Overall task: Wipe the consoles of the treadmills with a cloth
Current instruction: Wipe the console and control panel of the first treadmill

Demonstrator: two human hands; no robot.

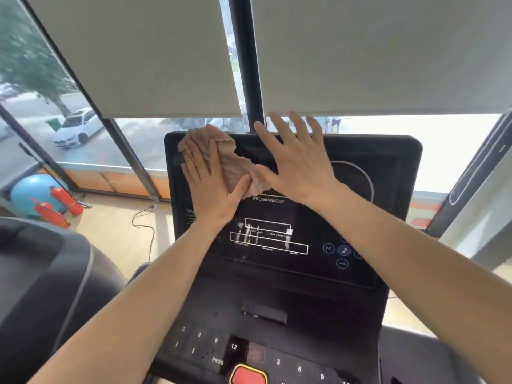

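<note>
A black treadmill console [382, 206] with a dark screen fills the middle of the view. A crumpled pinkish-beige cloth [225, 151] lies against its upper left part. My left hand [210, 187] presses flat on the cloth with straight fingers, thumb spread to the right. My right hand [296, 159] is spread open over the console's top middle, its thumb touching the cloth's lower right corner. Part of the cloth is hidden under my left hand.
Below the screen are number keys [216, 340] and a red stop button [248, 376]. Another treadmill's grey console [41, 273] stands at the left. Window blinds [144, 56] hang behind. A blue ball [33, 189], red fire extinguishers [66, 200] and a cable [144, 225] are on the floor at left.
</note>
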